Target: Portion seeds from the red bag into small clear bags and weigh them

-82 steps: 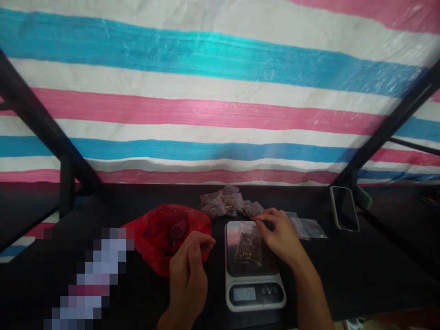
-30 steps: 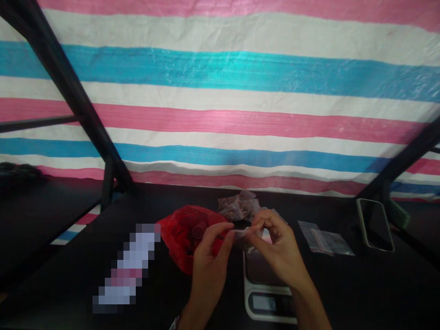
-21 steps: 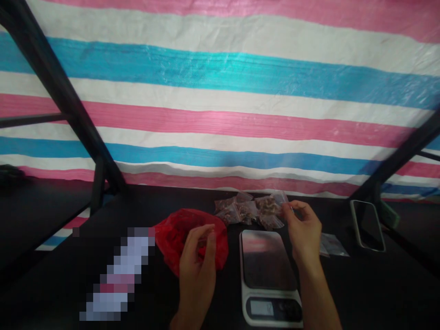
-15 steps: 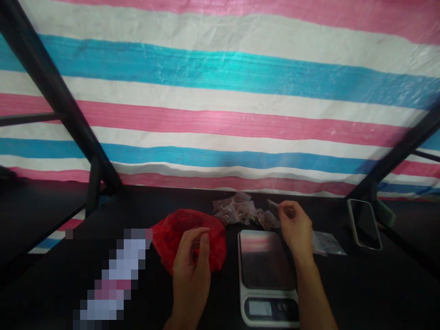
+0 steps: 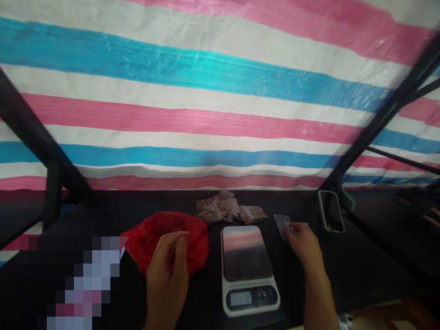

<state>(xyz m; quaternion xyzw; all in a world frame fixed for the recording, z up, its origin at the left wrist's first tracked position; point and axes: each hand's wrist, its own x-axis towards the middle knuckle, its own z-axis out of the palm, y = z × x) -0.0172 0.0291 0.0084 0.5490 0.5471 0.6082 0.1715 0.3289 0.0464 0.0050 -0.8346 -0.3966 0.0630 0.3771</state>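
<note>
My left hand (image 5: 168,261) hovers over the near side of a red plastic bag (image 5: 199,243), thumb and fingers drawn together; whatever is between them is too small to make out. To the right of the scale, my right hand (image 5: 304,240) has its fingers closed at some small clear plastic bags (image 5: 281,222), partly hiding them. Between the hands stands a white kitchen scale (image 5: 247,256) with a dark, bare plate and a lit display. Behind it lies a pile of small clear bags with brownish metallic-looking bits (image 5: 220,208), and one more filled bag (image 5: 252,214) at its right.
A phone (image 5: 331,211) lies at the back right beside a black frame bar (image 5: 371,128). Striped plastic sheeting (image 5: 206,119) rises behind the black table (image 5: 117,206). A blurred patch covers the left front. Part of another person's hand (image 5: 432,217) shows at the far right edge.
My right hand has left the filled bags and come down to the clear bags at the right. A filled bag now lies flat beside the pile. The view has turned right.
</note>
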